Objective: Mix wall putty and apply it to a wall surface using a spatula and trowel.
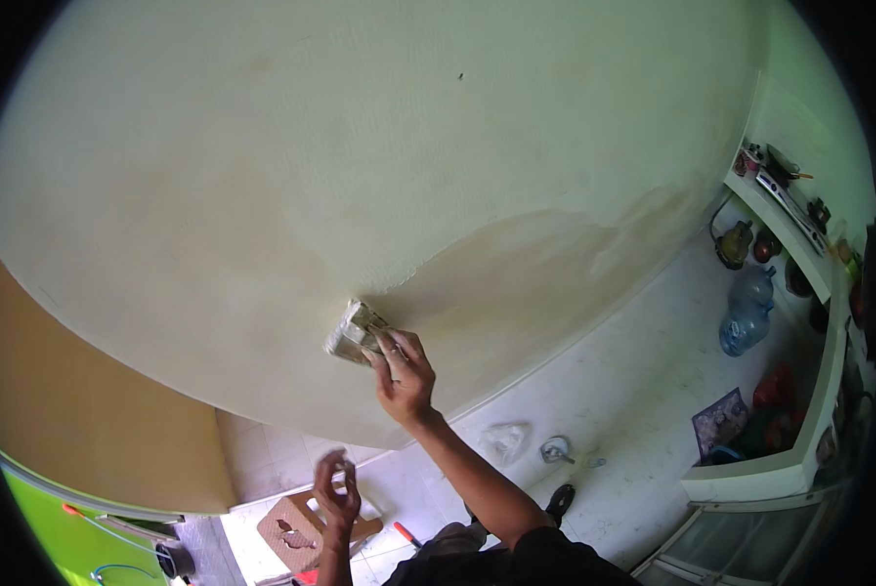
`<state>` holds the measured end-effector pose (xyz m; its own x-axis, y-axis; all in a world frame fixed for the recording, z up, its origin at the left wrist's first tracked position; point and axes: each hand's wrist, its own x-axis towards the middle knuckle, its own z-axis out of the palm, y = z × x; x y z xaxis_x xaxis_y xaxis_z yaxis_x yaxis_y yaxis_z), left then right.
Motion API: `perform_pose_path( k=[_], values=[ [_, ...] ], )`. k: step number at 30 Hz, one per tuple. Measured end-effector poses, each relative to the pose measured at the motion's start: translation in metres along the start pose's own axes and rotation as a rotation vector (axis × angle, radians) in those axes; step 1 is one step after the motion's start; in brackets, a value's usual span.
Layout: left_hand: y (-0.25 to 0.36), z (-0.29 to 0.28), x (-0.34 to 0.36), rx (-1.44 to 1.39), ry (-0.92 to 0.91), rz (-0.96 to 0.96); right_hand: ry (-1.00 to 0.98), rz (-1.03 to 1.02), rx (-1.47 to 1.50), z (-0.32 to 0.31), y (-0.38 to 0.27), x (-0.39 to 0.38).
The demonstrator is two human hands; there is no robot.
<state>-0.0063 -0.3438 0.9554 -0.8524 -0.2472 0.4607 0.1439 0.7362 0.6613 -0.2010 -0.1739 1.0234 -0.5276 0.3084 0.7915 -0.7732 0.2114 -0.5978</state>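
Note:
My right hand (405, 376) is closed round a wide flat paintbrush (352, 330), caked with whitish material. Its broad end rests against the wall (516, 127), at the lower end of a ragged border. Pale coating lies above and left of that border, and a darker brownish patch (516, 283) spreads to its right. Lower and nearer, my left hand (336, 493) is raised with its fingers curled. A small light thing shows between those fingers, too little of it to name. Below this hand stands a brown stool (286, 532).
A red-handled tool (405, 533) lies by the stool. On the floor are a crumpled clear bag (504, 442), a small round container (556, 449) and blue water jugs (746, 327). At right stands a white counter (785, 220) with a stove; a black pot (174, 560) sits lower left.

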Motion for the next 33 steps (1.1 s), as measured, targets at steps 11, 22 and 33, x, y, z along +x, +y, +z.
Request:
perform_pose_path(
  k=[11,22,33],
  values=[
    [0.080,-0.089,0.135,0.562,0.666,0.256,0.325,0.508,0.347,-0.126,0.061,0.064],
    [0.066,-0.070,0.132,0.500,0.521,0.177,0.132,0.062,-0.278,-0.022,0.048,-0.016],
    [0.051,-0.059,0.132,0.572,0.382,0.138,0.356,0.674,0.258,-0.050,0.041,-0.045]
  ],
)
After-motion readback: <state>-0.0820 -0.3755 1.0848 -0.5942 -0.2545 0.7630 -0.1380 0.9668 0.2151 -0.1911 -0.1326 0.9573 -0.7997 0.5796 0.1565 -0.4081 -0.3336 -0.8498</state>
